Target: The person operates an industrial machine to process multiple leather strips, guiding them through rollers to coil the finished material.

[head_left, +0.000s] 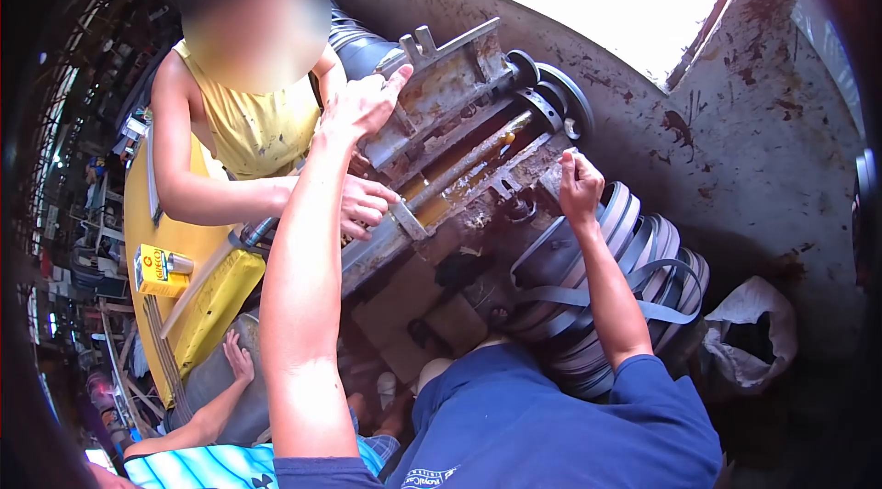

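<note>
My left hand [363, 108] reaches far forward over the machine, fingers stretched toward its raised metal cover [441, 85], with nothing seen in it. Below the cover, an open metal trough [501, 178] contains a long shaft [478, 154] and brownish, oily liquid. My right hand [580, 187] is closed at the trough's right end, near a round pulley wheel [574, 103]. A small pale spot shows at its fingertips; I cannot tell what it holds. A co-worker's hand [367, 204] rests at the trough's left end, beside a metal crossbar [408, 219].
A person in a yellow tank top [262, 126] stands across the machine. Another person's hand [241, 357] is at lower left. Coiled grey strapping [629, 255] is piled under my right arm, near a white sack [753, 305]. A yellow box [158, 276] stands on the yellow surface [138, 204].
</note>
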{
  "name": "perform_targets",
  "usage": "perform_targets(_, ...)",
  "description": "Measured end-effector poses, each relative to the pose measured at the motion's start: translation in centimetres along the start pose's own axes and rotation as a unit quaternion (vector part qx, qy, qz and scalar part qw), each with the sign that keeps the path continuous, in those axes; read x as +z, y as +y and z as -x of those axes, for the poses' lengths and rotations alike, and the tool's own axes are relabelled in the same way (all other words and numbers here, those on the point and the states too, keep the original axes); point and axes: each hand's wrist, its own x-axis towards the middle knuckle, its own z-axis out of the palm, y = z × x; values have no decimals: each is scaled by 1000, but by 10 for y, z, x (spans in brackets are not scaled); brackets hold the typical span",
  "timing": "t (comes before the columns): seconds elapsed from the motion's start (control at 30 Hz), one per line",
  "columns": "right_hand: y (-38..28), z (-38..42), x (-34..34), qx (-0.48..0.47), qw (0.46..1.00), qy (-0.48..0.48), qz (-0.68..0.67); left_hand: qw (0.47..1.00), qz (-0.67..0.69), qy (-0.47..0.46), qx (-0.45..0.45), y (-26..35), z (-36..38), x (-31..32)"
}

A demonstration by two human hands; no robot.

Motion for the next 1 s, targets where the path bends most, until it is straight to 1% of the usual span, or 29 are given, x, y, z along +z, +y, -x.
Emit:
perform_targets(0.23, 6, -3, -4, 10, 1000, -16, 9, 1000, -3, -3, -2, 6, -1, 3)
perform_targets(0.33, 7, -3, -3, 6, 1000, -6, 3, 1000, 0, -16, -12, 11, 1, 1)
perform_targets(0.43, 4, -2, -4, 7, 1000, -5, -7, 1000, 2, -1, -6, 10, 4, 2)
perform_targets(0.53, 6, -4, -3, 2, 1000, -3, -5, 1000, -14, -17, 7, 9, -3, 3)
perform_targets(0.63, 7, -5, -3, 5, 1000, -7, -2, 1000, -3, 3, 4, 9, -4, 6)
perform_targets(0.73, 5, -4, -2, -9, 1000, 6, -13, 1000, -12, -4, 3, 7, -3, 5)
perform_targets(0.87, 9, -3, -2, 5, 1000, 0, -17, 1000, 12, -22, -7, 3, -12, 8)
perform_targets(0.97, 9, -5, -1, 2, 1000, 8, -24, 1000, 13, -12, -1, -1, -15, 14)
perform_targets(1.0, 10, -7, 0, 2, 1000, 10, -25, 998, -32, -1, 61, -4, -20, 20)
